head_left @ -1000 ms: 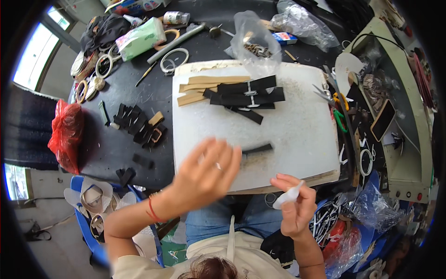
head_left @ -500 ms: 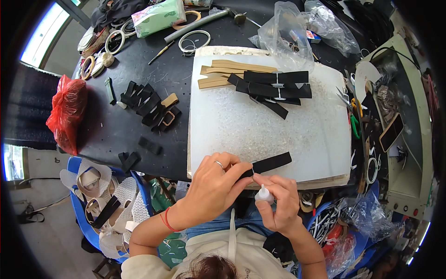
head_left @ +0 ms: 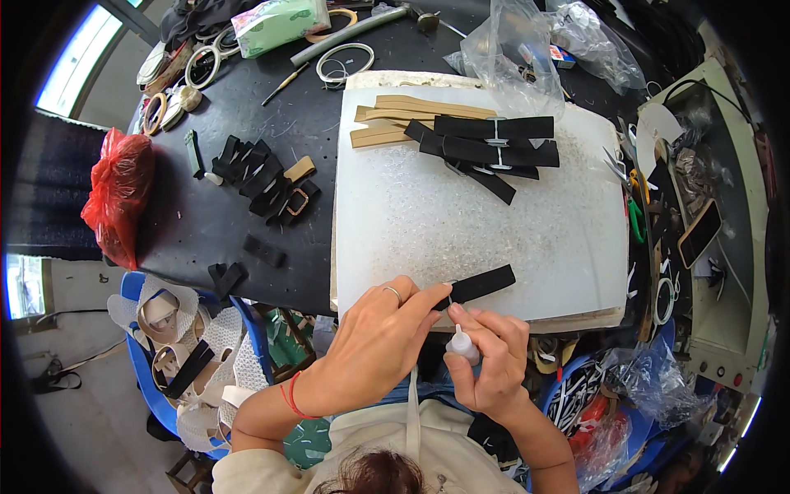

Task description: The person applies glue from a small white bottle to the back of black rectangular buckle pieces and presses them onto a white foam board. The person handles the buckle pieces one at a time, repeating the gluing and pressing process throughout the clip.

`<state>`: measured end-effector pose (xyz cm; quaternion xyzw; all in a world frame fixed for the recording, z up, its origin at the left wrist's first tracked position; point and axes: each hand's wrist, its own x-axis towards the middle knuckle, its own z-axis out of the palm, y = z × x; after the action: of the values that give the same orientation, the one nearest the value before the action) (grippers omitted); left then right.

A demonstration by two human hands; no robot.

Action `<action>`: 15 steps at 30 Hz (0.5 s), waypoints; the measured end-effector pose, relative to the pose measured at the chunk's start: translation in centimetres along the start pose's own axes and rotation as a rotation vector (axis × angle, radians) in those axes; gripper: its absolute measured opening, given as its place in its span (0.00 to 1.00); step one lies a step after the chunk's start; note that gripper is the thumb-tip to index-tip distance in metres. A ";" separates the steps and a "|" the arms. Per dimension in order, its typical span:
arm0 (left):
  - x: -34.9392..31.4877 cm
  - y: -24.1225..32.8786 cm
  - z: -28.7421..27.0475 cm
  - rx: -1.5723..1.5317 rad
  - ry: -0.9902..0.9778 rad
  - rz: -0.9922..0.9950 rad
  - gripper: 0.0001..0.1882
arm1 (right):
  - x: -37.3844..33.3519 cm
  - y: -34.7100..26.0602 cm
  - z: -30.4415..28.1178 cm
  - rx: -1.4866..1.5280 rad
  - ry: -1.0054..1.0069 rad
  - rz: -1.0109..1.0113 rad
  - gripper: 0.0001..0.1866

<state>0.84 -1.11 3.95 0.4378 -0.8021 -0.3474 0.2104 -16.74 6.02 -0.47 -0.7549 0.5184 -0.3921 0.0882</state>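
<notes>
My left hand is closed on one end of a black strap, whose free end stretches right over the near part of the white board. In my right hand sits a small white squeeze bottle with its nozzle pointing up toward the strap. The right thumb and fingers wrap round it, and the fingertips come close to the held end of the strap. Farther back on the board lie several black straps with metal pieces, partly over tan strips.
Short black strap pieces and a buckle lie on the dark table left of the board. A red plastic bag stands beyond them. Scissors and a phone are at the right. A blue basket holds light straps.
The left hand has shifted slightly over the strap, and less of the strap's held end shows. The bottle has moved a little left and up. The whole view has shifted slightly.
</notes>
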 end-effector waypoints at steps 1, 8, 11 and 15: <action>0.0 0.0 -0.1 0.002 -0.009 0.002 0.19 | 0.3 -0.1 -0.3 0.022 -0.027 0.018 0.22; -1.4 -0.1 -0.5 -0.153 0.236 -0.104 0.22 | 0.7 0.9 -4.1 0.249 0.022 0.300 0.22; -2.2 -0.3 -0.1 -0.200 0.259 -0.124 0.19 | 1.0 1.2 -4.8 0.119 -0.046 0.252 0.23; -1.8 -0.3 0.3 -0.162 0.255 -0.121 0.15 | 1.7 0.7 -3.7 0.041 -0.067 0.103 0.24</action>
<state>1.85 0.42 3.47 0.5075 -0.7104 -0.3645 0.3239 -19.47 5.24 2.50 -0.7378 0.5452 -0.3721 0.1408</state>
